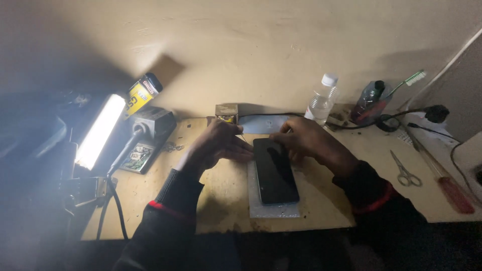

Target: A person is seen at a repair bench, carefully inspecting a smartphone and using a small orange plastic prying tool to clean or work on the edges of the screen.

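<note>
Both hands meet at the far end of a dark phone (pixel 274 170) lying on a grey pad (pixel 273 208): left hand (pixel 217 145) curled at its corner, right hand (pixel 306 138) draped over the top edge. Uneven pressure might skid it across the surface (pixel 221 200).

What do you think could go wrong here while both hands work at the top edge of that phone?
The phone lies on a thin pad near the table's front edge; a hard push from the left hand or right hand might slide it off. The water bottle close behind could tip and spill.
</note>
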